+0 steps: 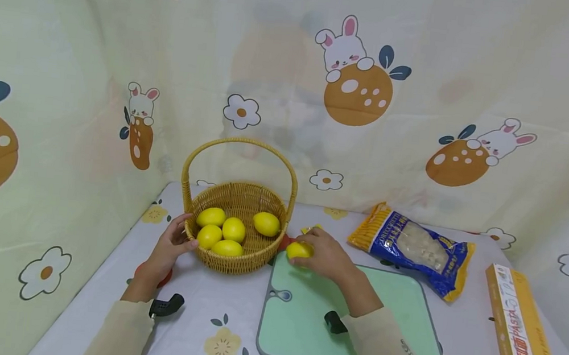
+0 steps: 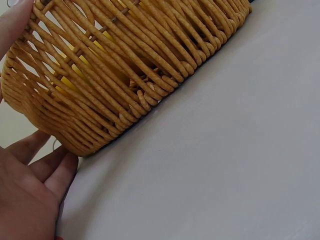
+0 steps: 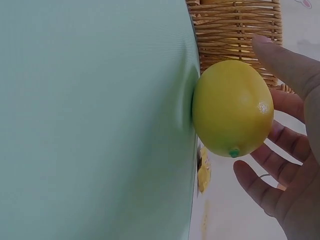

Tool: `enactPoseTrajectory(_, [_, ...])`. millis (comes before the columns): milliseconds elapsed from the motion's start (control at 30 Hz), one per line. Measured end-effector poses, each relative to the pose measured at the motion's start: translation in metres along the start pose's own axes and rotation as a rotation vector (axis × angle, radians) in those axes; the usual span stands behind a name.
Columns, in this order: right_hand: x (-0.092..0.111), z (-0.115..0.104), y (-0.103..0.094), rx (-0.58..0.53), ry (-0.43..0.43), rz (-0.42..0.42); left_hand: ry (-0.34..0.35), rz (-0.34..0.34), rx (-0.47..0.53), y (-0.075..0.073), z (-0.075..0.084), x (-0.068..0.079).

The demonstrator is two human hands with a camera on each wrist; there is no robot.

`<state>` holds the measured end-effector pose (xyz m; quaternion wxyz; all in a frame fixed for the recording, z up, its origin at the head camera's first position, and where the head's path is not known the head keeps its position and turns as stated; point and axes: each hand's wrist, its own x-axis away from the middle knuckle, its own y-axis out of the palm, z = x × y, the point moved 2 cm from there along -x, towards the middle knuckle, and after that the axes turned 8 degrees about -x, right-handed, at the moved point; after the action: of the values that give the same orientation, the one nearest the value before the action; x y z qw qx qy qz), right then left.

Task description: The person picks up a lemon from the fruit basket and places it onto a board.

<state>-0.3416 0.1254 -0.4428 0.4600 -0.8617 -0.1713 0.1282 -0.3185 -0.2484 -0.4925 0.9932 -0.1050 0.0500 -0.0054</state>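
Observation:
A wicker basket [image 1: 250, 261] with a tall arched handle stands on the table and holds several yellow lemons [image 1: 234, 229]. My left hand [image 1: 171, 244] grips its left side, the thumb near the rim and the other fingers against the woven wall [image 2: 125, 75]. To the right of the basket, one lemon [image 3: 232, 107] rests at the far left corner of a pale green cutting board [image 1: 312, 317]. My right hand [image 1: 327, 253] is spread loosely around this lemon. In the right wrist view its thumb stands apart from the lemon, and the fingers reach along the far side.
A blue and yellow pasta bag [image 1: 416, 247] lies behind the board. A yellow pasta box [image 1: 526, 338] lies at the right side of the table. Small yellow packaging [image 1: 310, 229] shows behind my right hand. A printed cloth curtain [image 1: 274, 73] hangs behind the table.

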Motion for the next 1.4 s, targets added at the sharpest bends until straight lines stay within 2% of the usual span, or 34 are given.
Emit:
enactPoseTrajectory(167, [-0.002,-0.003,-0.003,-0.001,-0.044,-0.004,0.008,-0.014,-0.011,0.000,0.017,0.007])
enactPoseTrajectory(367, [-0.003,-0.012,-0.009,0.019,-0.112,0.030,0.030,-0.018,-0.009,-0.001,0.021,0.008])
enactPoseTrajectory(567, [-0.005,-0.035,-0.018,0.003,-0.169,0.053,0.029,-0.019,-0.018,-0.003,0.020,0.004])
enactPoseTrajectory(667, [-0.009,-0.050,-0.018,-0.009,-0.208,0.039,0.020,-0.017,-0.010,-0.004,0.012,-0.001])
enactPoseTrajectory(833, [-0.015,-0.072,-0.012,-0.027,-0.283,-0.003,0.008,-0.010,0.005,-0.005,-0.005,-0.009])
enactPoseTrajectory(1033, [-0.024,-0.096,0.000,0.002,-0.318,-0.091,0.033,0.005,0.002,-0.005,-0.010,-0.008])
enactPoseTrajectory(1267, [-0.035,-0.107,0.023,0.007,-0.311,-0.153,0.003,-0.025,0.010,-0.001,0.018,0.008])
enactPoseTrajectory(1400, [-0.041,-0.111,0.032,0.020,-0.272,-0.175,0.002,-0.023,0.000,0.000,0.020,0.010])
